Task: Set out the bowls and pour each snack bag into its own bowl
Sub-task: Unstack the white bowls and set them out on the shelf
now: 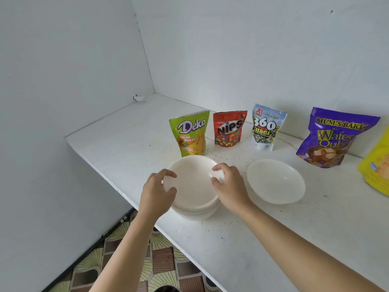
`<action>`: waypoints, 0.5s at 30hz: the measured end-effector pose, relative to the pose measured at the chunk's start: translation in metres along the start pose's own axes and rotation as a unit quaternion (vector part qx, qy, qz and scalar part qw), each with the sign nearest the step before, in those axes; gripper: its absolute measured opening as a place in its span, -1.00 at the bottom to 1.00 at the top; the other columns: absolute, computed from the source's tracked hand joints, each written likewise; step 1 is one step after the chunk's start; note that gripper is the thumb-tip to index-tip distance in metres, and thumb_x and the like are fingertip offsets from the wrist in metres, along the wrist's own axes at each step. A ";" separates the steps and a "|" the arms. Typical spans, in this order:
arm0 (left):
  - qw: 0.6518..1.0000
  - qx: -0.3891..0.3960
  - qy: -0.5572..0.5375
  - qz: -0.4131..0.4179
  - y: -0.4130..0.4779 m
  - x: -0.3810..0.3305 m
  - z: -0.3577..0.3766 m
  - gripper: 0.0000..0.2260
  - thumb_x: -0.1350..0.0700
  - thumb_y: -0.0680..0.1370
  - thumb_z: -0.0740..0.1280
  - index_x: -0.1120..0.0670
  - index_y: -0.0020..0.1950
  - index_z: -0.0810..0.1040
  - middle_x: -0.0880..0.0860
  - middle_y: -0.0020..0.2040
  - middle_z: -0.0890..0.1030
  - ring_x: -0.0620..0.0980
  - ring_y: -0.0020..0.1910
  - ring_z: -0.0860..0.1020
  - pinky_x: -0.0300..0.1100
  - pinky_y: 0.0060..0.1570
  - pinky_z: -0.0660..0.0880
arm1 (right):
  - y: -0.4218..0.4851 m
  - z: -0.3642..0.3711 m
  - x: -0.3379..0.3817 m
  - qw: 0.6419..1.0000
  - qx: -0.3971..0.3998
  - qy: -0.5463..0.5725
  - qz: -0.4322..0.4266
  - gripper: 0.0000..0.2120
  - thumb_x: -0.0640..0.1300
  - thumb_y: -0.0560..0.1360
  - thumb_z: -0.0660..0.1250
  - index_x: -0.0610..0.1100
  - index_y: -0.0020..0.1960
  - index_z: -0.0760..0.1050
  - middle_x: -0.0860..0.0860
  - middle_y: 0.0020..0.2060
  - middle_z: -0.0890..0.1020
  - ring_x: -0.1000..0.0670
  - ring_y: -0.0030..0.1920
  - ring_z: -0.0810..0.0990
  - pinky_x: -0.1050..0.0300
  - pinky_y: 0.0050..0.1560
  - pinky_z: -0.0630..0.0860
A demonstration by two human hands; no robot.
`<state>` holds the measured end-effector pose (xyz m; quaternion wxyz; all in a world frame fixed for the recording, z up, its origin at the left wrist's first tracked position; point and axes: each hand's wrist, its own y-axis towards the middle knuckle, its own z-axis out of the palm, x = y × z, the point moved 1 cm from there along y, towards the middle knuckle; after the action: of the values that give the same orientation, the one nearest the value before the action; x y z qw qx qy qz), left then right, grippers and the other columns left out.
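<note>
Bowl stack (pixel 192 186) between left hand (pixel 156 192) and right hand (pixel 229 186)

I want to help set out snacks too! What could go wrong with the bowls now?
The stack of bowls sits near the table edge, so pulling the top one might nudge the rest off. The left hand and right hand grip only its rim, so a stuck bowl could slip. The green bag right behind might topple.

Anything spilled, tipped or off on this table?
No spill. Fine dark specks dot the white tabletop in front of the green Deka pouch and red Nips pouch; the purple Mum's Bake wafer bag sits tilted.
</note>
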<state>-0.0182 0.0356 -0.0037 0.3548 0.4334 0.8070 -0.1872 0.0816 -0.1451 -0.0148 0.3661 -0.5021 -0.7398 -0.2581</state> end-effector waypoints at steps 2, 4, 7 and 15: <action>1.000 0.003 0.002 0.002 0.002 0.000 -0.001 -0.64 0.31 0.47 0.34 -0.12 0.12 0.60 -0.01 0.09 0.54 0.01 -0.08 0.61 -0.10 -0.08 0.57 | 0.001 -0.003 0.002 0.999 0.003 -0.038 0.004 -0.67 -0.25 0.55 0.31 -0.01 0.27 0.47 -0.04 0.19 0.47 0.01 -0.08 0.43 0.11 -0.09 0.37; 1.000 0.014 0.007 0.006 0.004 -0.001 -0.002 -0.60 0.32 0.46 0.33 -0.11 0.16 0.61 -0.04 0.13 0.53 0.01 -0.03 0.59 -0.11 -0.07 0.56 | 0.000 -0.006 0.004 0.997 0.011 -0.073 0.006 -0.62 -0.29 0.51 0.28 0.00 0.28 0.46 -0.02 0.20 0.47 -0.01 -0.04 0.43 0.09 -0.12 0.39; 0.999 0.028 0.032 0.022 0.007 -0.002 -0.007 -0.56 0.31 0.45 0.34 -0.09 0.23 0.60 -0.10 0.18 0.47 0.00 0.16 0.52 -0.08 0.06 0.52 | -0.001 -0.011 0.007 0.996 0.013 -0.091 -0.001 -0.62 -0.27 0.52 0.27 0.01 0.29 0.45 -0.01 0.20 0.48 -0.02 -0.01 0.47 0.08 -0.14 0.43; 0.997 0.007 -0.041 0.064 0.015 -0.048 -0.025 -0.51 0.36 0.48 0.31 -0.10 0.29 0.59 -0.05 0.19 0.57 0.11 0.10 0.58 -0.01 0.11 0.55 | 0.006 -0.047 0.023 0.998 -0.039 0.029 -0.046 -0.56 -0.40 0.51 0.19 -0.09 0.32 0.47 -0.06 0.15 0.61 0.19 -0.27 0.43 0.31 -0.28 0.36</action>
<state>0.0025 0.0320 0.0483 0.3962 0.4785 0.7610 -0.1870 0.0956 -0.1656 0.0314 0.3555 -0.4737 -0.7403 -0.3181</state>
